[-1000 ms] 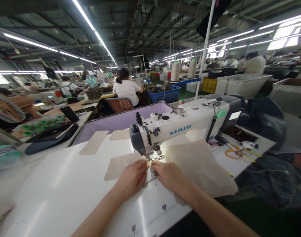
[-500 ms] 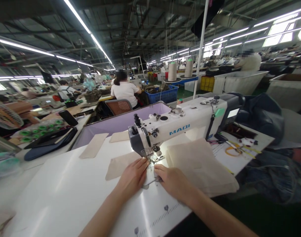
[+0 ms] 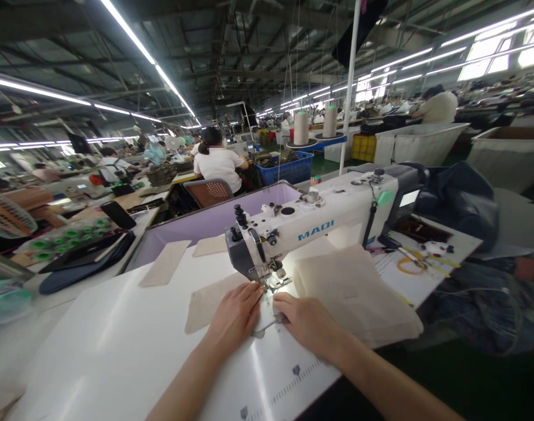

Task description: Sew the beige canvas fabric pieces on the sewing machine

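Note:
A white sewing machine (image 3: pixel 314 225) marked MAQI stands on the white table, its lamp lighting the needle area. My left hand (image 3: pixel 237 313) lies left of the presser foot (image 3: pixel 281 285), fingers stretched forward and pressed together on a beige fabric piece (image 3: pixel 205 301). The fabric's inner end is hidden under the fingers. Just right of the needle, my right hand (image 3: pixel 306 321) rests with its fingers curled in a pinch; what they hold, if anything, is hidden. Beside it, under the machine arm, lies a stack of beige fabric (image 3: pixel 354 292).
Two more beige pieces, a near one (image 3: pixel 165 263) and a far one (image 3: pixel 209 245), lie at the table's back left. Behind is a lilac-walled bin (image 3: pixel 179 225). Scissors (image 3: pixel 409 254) and yellow tape lie at right. A co-worker (image 3: pixel 218 158) sits ahead, back turned.
The beige piece under my left hand has turned slightly, its outer end coming nearer to me. Both hands stay almost in place by the needle. The whole view has shifted a little.

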Demonstrator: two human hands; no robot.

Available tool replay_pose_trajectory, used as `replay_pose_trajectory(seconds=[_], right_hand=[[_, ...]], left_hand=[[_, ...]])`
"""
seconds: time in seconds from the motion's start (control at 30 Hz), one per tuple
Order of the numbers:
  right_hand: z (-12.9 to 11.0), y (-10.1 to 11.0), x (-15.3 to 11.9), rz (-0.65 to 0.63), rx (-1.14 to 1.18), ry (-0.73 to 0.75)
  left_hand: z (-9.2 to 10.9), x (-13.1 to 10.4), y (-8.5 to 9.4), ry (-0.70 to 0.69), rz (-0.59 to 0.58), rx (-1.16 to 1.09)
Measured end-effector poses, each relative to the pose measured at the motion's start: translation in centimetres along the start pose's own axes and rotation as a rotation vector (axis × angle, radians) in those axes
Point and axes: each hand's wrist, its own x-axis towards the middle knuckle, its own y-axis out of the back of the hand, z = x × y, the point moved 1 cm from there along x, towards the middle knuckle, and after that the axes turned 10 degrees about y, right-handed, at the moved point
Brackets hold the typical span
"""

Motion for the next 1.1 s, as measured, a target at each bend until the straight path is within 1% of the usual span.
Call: replay_pose_trajectory(seconds=[0.1, 0.17, 0.27, 0.33, 0.47, 0.63, 0.77, 0.9, 1.1], right_hand=[[0.2, -0.2, 0.0, 0.024, 0.021, -0.009], [0.3, -0.3, -0.2, 0.051, 0.034, -0.019], [0.2, -0.3, -0.6, 0.056, 0.054, 0.015], [0.1, -0.2, -0.9, 0.030, 0.055, 0.039], [-0.2, 0.0, -1.5, -0.026, 0.018, 0.043], [-0.3, 0.0, -1.4, -0.053, -0.052, 0.064], [-0.3, 0.1, -0.8, -0.046, -0.107, 0.042], [-0.3, 0.6, 0.0, -0.058, -0.158, 0.016], [0.0, 0.8, 1.4, -0.039, -0.171, -0.005]], left_hand=[[1.4, -0.5, 0.7, 0.038, -0.016, -0.026], [2.7, -1.1, 1.0, 0.029, -0.031, -0.075], [4.2, -2.1, 0.9, -0.017, -0.031, -0.110], [4.5, -2.5, 0.6, -0.028, -0.010, -0.096], [4.3, -2.7, 0.2, -0.031, 0.009, -0.074], [4.1, -2.6, 0.4, -0.026, -0.025, -0.068], [3.8, -2.4, 0.3, -0.026, -0.026, -0.062], [3.2, -2.0, -0.1, -0.023, -0.018, -0.024], [1.9, -0.6, -0.1, 0.009, -0.033, 0.025]])
